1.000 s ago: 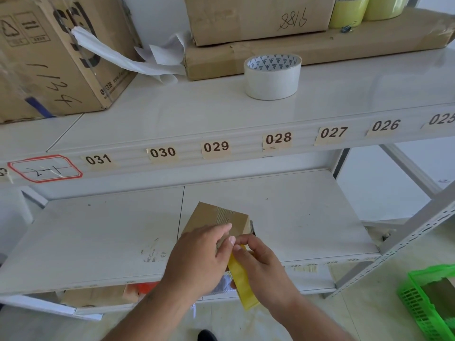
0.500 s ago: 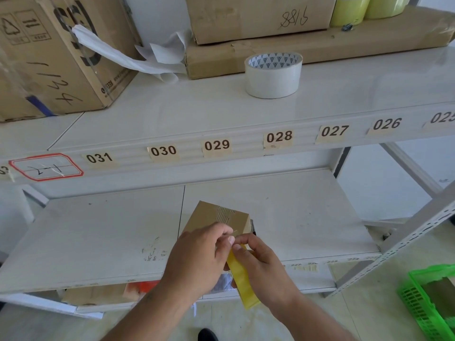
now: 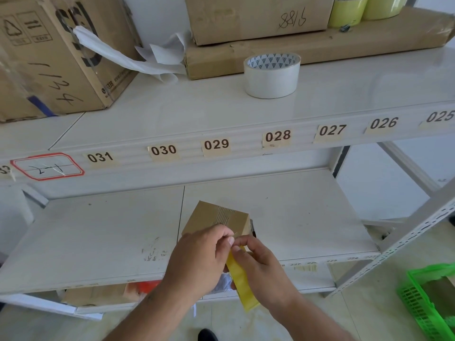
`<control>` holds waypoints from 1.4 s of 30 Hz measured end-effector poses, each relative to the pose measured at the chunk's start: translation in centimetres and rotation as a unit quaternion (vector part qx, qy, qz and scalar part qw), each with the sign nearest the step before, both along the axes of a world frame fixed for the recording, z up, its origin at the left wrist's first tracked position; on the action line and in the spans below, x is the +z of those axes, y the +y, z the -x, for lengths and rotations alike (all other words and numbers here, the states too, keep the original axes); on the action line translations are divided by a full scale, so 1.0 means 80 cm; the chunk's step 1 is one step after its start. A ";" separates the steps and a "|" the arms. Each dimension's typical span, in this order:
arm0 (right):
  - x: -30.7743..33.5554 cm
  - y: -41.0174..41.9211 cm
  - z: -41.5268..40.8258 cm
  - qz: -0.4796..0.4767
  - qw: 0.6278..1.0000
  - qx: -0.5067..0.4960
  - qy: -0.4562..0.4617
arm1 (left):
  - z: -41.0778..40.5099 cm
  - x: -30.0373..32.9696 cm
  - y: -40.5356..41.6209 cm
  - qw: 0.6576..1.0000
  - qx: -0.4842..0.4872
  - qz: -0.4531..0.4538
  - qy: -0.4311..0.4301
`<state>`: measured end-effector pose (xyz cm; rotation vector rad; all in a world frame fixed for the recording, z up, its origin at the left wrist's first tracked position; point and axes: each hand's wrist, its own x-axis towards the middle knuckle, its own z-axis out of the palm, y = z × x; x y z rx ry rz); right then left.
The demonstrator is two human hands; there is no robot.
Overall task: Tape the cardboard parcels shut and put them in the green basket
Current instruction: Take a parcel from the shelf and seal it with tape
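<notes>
One parcel [image 3: 216,217] is in view: a small brown cardboard box with plain faces and a patch of ribbed, scuffed marks on its upper face, standing on the lower shelf [image 3: 98,237] near the front edge, its near side hidden behind the hands. One yellow tape [image 3: 240,279] strip runs from the fingertips down and toward the camera, ending below the shelf edge. The left hand [image 3: 199,262] has its fingers curled, pinching the top end of the tape at the parcel's near edge. The right hand [image 3: 261,264] pinches the same end from the other side, thumb and forefinger meeting those of the left hand. One basket [image 3: 418,306], green with slotted walls, stands on the floor at the lower right, well apart from the parcel; a brown cardboard surface shows inside it. One white roll [image 3: 272,76] stands on the upper shelf [image 3: 172,112], and two pale yellow-green rolls [image 3: 364,8] rest on a flat carton [image 3: 320,49] at the rear. Three large cartons occupy the upper shelf in total. Seven number labels, 025 to 031, line the shelf front. Compared with the frame one second ago, the left fingers have curled tighter over the tape end; parcel, tape and right hand remain in the same position
</notes>
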<state>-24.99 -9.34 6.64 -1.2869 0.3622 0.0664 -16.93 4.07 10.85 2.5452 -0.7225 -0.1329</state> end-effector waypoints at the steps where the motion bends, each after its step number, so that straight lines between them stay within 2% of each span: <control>1: 0.000 0.000 0.000 0.002 1.000 0.001 0.000 | 0.000 -0.001 0.000 1.000 0.001 0.001 -0.001; 8: 0.001 0.004 0.000 0.012 1.000 0.005 -0.007 | 0.003 -0.008 0.004 0.999 0.005 0.014 -0.035; 20: -0.011 0.004 0.005 0.028 0.998 0.047 -0.016 | -0.015 -0.015 0.016 0.993 -0.103 0.056 0.020; 26: -0.014 0.006 0.006 0.027 0.997 0.071 -0.030 | -0.023 -0.022 0.024 0.990 -0.122 0.072 0.032; 29: -0.016 0.006 0.009 0.064 0.993 0.089 -0.048 | -0.024 -0.027 0.025 0.987 -0.100 0.107 0.069; 33: -0.015 0.003 0.011 0.024 0.993 0.107 -0.038 | -0.024 -0.038 0.031 0.980 -0.080 0.132 0.123; 37: -0.023 0.003 0.012 -0.006 0.994 0.097 -0.044 | -0.030 -0.040 0.031 0.990 -0.058 0.106 0.072; 40: -0.024 0.003 0.014 -0.048 0.996 0.071 -0.028 | -0.038 -0.047 0.041 0.993 0.060 0.101 0.031; 42: -0.021 0.001 0.011 -0.054 0.996 0.058 -0.028 | -0.028 -0.052 0.045 0.975 0.145 0.142 0.094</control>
